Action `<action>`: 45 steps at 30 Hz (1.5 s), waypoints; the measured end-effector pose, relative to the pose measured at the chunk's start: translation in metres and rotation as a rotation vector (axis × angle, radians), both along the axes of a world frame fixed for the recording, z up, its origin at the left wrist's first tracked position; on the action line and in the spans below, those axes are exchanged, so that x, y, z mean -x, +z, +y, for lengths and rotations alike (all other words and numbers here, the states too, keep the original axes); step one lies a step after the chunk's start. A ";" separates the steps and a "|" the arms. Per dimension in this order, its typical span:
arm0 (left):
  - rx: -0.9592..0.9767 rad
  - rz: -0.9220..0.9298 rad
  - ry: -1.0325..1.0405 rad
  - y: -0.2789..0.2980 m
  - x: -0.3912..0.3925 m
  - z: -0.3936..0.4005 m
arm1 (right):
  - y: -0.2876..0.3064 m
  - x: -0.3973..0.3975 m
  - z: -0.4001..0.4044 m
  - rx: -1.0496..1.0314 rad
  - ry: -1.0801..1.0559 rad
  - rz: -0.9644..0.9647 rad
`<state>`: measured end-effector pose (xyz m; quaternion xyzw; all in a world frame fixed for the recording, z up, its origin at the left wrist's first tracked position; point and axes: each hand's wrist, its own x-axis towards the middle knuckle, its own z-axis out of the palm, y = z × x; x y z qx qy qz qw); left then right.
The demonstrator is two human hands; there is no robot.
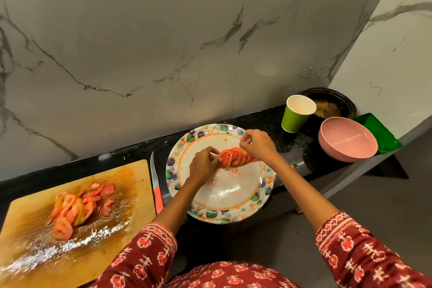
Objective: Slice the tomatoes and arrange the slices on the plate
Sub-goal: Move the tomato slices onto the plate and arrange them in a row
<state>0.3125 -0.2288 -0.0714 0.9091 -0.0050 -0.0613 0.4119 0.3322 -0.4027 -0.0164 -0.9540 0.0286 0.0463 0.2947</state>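
A row of overlapping tomato slices (234, 157) lies across the middle of the flower-rimmed plate (219, 211). My left hand (203, 165) is at the row's left end, fingers curled round the end slices. My right hand (256, 146) is at the right end, fingers curled against the slices there. More tomato slices (74, 208) lie in a loose heap on the wet wooden cutting board (30, 245) at the left. A knife with a red handle (157, 190) lies on the counter between the board and the plate.
A green paper cup (296, 116), a pink bowl (347, 139), a green tray (379, 131) and a dark dish with food remains (332, 106) stand at the counter's right end. A marble wall rises behind the black counter (268, 121).
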 end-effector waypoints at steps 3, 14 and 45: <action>0.010 -0.005 0.004 0.000 0.001 0.002 | -0.002 0.000 0.002 0.006 0.007 0.008; 0.030 -0.056 0.112 0.009 0.013 0.046 | 0.000 0.002 0.038 -0.029 0.102 -0.070; 0.072 -0.150 0.616 0.018 0.162 0.359 | -0.023 0.060 0.348 0.245 0.589 0.078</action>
